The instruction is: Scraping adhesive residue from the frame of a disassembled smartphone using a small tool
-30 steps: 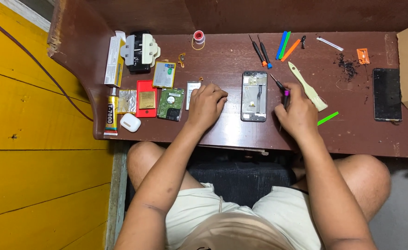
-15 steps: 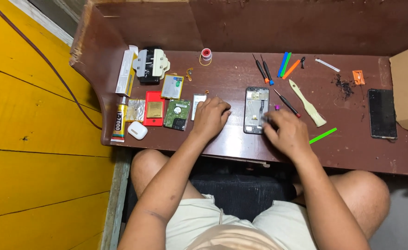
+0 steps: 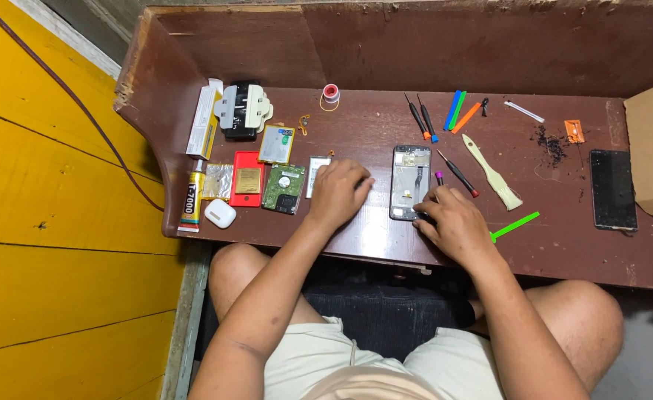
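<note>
I see the opened phone [image 3: 409,182] lying flat on the brown desk [image 3: 386,126]; my left hand [image 3: 339,194] rests just left of the phone, fingers curled, holding nothing; my right hand [image 3: 452,224] touches the phone's lower right corner, fingers loose; a red-tipped screwdriver [image 3: 458,175] lies just right of the phone.

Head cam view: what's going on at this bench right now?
A person sits at a dark brown wooden bench with an opened black smartphone frame lying flat between the hands. The right hand rests at the frame's lower right edge, beside a red-tipped black screwdriver. The left hand lies on the bench to the frame's left, near a green circuit board and a red phone back. A cream plastic pry tool and a green stick lie to the right.
</note>
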